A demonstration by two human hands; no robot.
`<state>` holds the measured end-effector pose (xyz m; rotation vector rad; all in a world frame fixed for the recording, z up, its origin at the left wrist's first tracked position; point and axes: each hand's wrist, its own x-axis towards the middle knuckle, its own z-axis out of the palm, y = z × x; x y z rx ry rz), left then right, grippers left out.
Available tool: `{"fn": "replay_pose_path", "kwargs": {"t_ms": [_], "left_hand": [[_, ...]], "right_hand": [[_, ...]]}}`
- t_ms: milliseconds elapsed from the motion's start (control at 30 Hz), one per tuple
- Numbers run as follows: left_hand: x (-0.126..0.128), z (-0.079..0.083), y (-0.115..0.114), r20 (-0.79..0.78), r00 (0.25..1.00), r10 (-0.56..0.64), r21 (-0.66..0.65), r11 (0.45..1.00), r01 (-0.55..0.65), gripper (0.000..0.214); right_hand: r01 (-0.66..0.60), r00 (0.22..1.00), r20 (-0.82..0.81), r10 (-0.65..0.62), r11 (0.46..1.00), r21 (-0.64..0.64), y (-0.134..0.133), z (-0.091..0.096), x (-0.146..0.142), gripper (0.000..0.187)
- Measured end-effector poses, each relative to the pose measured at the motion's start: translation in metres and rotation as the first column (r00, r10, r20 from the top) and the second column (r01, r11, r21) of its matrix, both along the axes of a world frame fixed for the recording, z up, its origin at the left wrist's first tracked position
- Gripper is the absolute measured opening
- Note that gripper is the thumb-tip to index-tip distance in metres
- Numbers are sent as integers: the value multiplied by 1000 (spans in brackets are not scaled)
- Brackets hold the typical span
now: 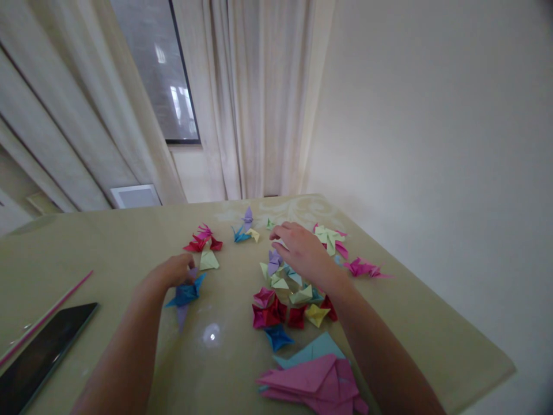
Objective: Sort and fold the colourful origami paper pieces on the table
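My left hand [176, 270] is at the left of the folded paper pieces, its fingers curled in against the tip of a purple paper crane [182, 317]. A blue paper crane [186, 293] lies across that purple one, just below the fingers. Above the middle cluster, my right hand [298, 245] is bent at the wrist, thumb and fingers apart, and I see nothing held. Under it are a purple folded piece [275, 262] and pale green folded pieces [276, 281]; its palm hides part of the cluster.
Red folded pieces [275, 311], a yellow one [317, 314] and a blue one [278, 338] sit nearer me, before large pink folded paper [315, 380]. Pink cranes [365, 268] lie right, red ones [203, 243] left. A phone [47, 351] and pink stick [52, 311] lie far left.
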<state>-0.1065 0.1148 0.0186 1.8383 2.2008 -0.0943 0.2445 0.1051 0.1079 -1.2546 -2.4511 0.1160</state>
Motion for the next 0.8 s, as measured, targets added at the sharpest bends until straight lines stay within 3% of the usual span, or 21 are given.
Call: {"fn": "replay_pose_path", "kwargs": {"t_ms": [100,200,267,333,433,500,567,633,700,800], "left_hand": [[0,16,0,-14,1000,-15,42,999,16,30],[4,47,-6,-61,998,11,202,979,1,29],[18,72,-17,-31,999,5,406,914,8,30],[43,95,-33,115,980,-160,572,818,66,27],[92,118,-64,376,803,-463,697,712,84,28],[121,127,-84,508,625,-593,722,689,68,31],[141,131,-102,582,463,-669,746,665,24,38],[155,128,-117,597,382,-705,757,653,22,54],[166,114,-129,597,400,-695,718,686,119,62],[184,73,-148,585,504,-636,551,767,328,39]], "right_hand": [[1,1000,-12,-1,1000,21,-3,4,1,10],[-11,998,-65,15,998,56,-7,9,0,8],[-36,986,-162,49,996,81,-12,11,-3,9],[-86,949,-294,115,990,108,-19,13,-6,28],[-213,872,-430,233,972,95,-37,22,-10,60],[-286,845,-455,280,957,58,-53,31,-8,54],[-305,821,-496,283,952,39,-69,39,-3,44],[-272,765,-600,233,962,27,-85,41,6,42],[-222,677,-726,123,974,-42,-100,32,19,40],[-129,583,-805,-111,965,-227,-123,-4,41,34]]}}
